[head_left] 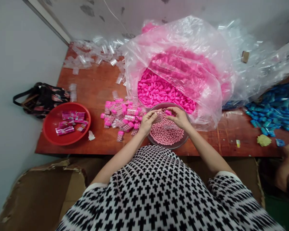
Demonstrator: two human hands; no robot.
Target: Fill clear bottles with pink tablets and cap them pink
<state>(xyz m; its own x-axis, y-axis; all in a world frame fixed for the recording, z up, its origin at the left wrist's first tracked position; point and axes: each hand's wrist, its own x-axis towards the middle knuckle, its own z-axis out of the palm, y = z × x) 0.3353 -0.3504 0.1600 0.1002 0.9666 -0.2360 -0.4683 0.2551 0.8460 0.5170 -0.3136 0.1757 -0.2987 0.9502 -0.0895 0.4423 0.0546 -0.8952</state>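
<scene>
A single camera, worn on the person's head, looks steeply forward and down over the patterned top [159, 192] to the bench [96, 86]. It sits close above the work, with both forearms entering from the bottom. The wide lens bends the bench edges; a wall [14, 80] fills the left, and the far wall runs along the top.

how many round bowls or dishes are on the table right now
2: a red dish at the table's left end holding pink packets, and a clear bowl of pink beads under both hands. The plastic bags may hide others.
</scene>
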